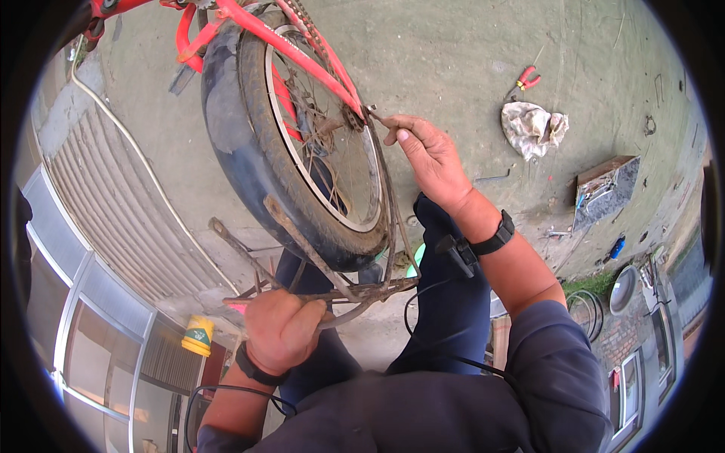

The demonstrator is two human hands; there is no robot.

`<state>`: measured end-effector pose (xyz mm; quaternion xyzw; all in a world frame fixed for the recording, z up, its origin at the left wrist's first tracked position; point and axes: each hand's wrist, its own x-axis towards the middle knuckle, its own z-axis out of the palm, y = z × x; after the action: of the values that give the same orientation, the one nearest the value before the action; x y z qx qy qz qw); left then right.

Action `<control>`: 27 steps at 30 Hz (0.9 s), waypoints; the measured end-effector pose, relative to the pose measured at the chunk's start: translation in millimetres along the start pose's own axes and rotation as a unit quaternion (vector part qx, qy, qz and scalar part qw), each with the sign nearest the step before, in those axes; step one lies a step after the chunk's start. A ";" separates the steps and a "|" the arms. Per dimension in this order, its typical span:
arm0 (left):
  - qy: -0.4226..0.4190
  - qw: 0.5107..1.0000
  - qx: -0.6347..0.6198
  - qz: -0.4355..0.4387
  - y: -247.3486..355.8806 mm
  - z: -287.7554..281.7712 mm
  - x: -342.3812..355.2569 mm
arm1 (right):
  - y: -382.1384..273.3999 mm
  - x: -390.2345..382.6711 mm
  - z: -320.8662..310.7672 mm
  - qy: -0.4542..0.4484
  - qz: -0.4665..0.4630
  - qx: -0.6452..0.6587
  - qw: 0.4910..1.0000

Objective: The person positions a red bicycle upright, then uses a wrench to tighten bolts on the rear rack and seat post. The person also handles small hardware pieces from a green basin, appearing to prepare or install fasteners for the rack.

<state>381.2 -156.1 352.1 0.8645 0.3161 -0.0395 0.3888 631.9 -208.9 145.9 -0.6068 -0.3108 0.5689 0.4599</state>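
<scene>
A red bicycle frame (298,57) holds a rear wheel (236,151) with a dirty black tyre. A rusty metal rack (300,245) hangs around the wheel's lower part, its long struts reaching up beside the rim. My left hand (283,328) is closed around the rack's lower bars. My right hand (427,158) is beside the rear axle at the upper end of a strut, fingers bent and pinched together; what exactly is between the fingertips is too small to tell. My legs are under the wheel and rack.
Red-handled pliers (526,79), a stained cloth (529,127), a hex key (492,177) and an open toolbox (604,189) lie on the ground to the right. A blue bottle (618,248) is beyond. A pale hose (140,162) and a yellow bucket (197,336) are at left, near glazed panels.
</scene>
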 end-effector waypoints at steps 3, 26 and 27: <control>0.004 1.000 -0.009 -0.007 2.5 0.1 -1.5 | 19.1 -21.0 -2.6 0.062 -0.011 -0.066 0.996; 0.003 1.000 -0.017 0.005 -17.7 17.1 -2.2 | 204.4 123.1 -10.4 0.070 0.394 0.075 0.914; 0.011 1.000 -0.018 0.010 -19.1 18.8 -1.7 | 199.5 137.4 -7.6 0.074 0.380 0.082 0.918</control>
<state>372.1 -160.6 327.3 0.8611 0.3119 -0.0203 0.4011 632.1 -163.2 -92.1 -0.6800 0.0258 0.6778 0.2784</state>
